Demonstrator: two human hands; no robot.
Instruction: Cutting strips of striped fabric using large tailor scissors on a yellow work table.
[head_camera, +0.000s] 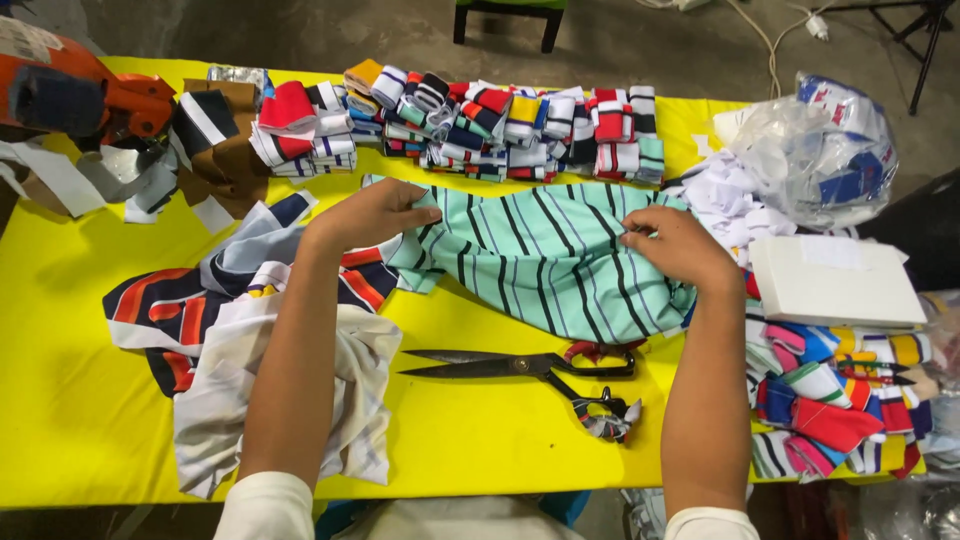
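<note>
A mint-green fabric piece with black and white stripes (545, 255) lies spread on the yellow table (60, 390). My left hand (370, 212) pinches its left edge. At the upper right edge of the same piece, my right hand (678, 245) grips the cloth. Large black scissors (520, 367) lie shut on the table just in front of the fabric, between my forearms, handles wrapped in cloth strips.
Folded striped collar pieces (500, 125) are stacked in rows along the far edge. More coloured pieces (830, 400) pile at the right under a white pad (835, 282). A clear plastic bag (820, 150) sits far right. Loose striped and white fabric (250, 340) lies left.
</note>
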